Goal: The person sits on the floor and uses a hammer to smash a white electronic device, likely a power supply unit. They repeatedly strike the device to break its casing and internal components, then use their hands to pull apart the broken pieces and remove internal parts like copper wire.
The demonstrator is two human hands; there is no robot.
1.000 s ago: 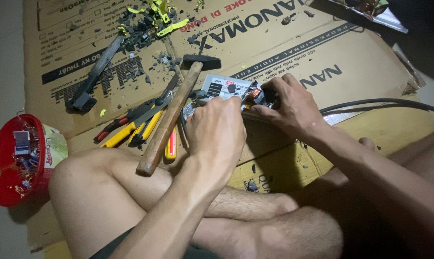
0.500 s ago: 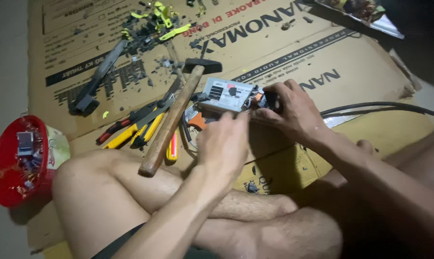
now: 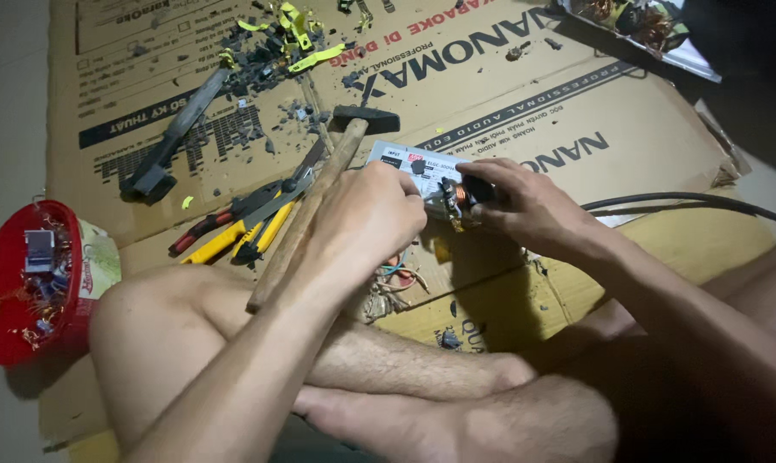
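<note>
Fingers of the right hand (image 3: 525,201) pinch a small dark part wound with copper wire (image 3: 461,195) at the near end of a pale circuit board (image 3: 415,167), while the left hand (image 3: 371,219) is closed around the wooden handle of a hammer (image 3: 306,214), its black head (image 3: 366,118) lying just beyond the board. The board rests on flattened cardboard (image 3: 576,111) spread over the floor, between the person's two hands and just above the crossed bare legs. The step under way looks like stripping the wound part off the board; the next move would call for a firm hold on the board and a short, well-aimed blow or a steady pull, with the right fingers kept out from under the hammer head. Yellow-handled pliers (image 3: 233,236) lie just left of the hammer handle, a second dark hammer (image 3: 173,146) farther left among black plastic chips, and a red bowl of salvaged bits (image 3: 11,291) sits at the cardboard's left edge. A black cable (image 3: 688,201) trails off to the right.
</note>
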